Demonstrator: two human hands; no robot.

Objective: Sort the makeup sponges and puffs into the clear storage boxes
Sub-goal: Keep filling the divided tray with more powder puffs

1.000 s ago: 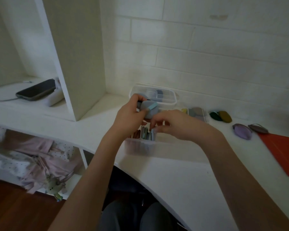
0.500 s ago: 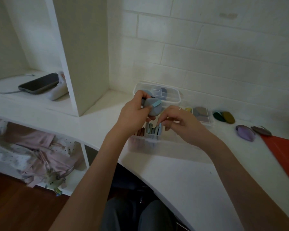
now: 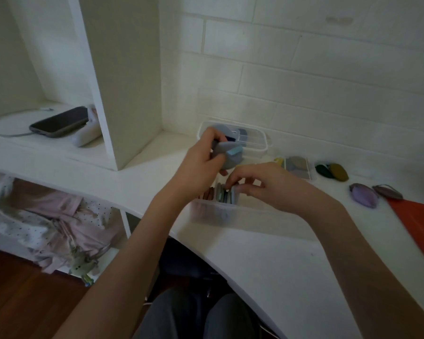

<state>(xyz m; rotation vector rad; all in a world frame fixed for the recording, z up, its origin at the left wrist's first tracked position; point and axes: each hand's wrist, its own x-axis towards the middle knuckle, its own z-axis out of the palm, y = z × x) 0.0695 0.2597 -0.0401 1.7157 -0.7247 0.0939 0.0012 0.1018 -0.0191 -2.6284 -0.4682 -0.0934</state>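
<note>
My left hand (image 3: 201,165) grips a small stack of grey-blue puffs (image 3: 228,155), one with a light blue strap, above the near clear box (image 3: 230,214). Several puffs stand on edge in that box (image 3: 224,195). My right hand (image 3: 262,184) reaches into it, fingertips curled on the upright puffs. A second clear box (image 3: 257,148) with a lid stands behind, holding blue puffs. A small clear box (image 3: 299,166) with grey puffs sits to the right. Loose on the desk lie a green and an olive sponge (image 3: 333,170) and a lilac puff (image 3: 364,198) beside a grey one (image 3: 387,192).
The white desk (image 3: 279,265) curves at its near edge. A red folder (image 3: 419,223) lies at the right. A white shelf divider (image 3: 123,81) stands left; behind it a phone (image 3: 59,122) rests on a cable. Clothes fill the shelf below (image 3: 47,216).
My right hand has come down from the held puffs into the near box among the upright puffs. My left hand keeps holding its stack in about the same place.
</note>
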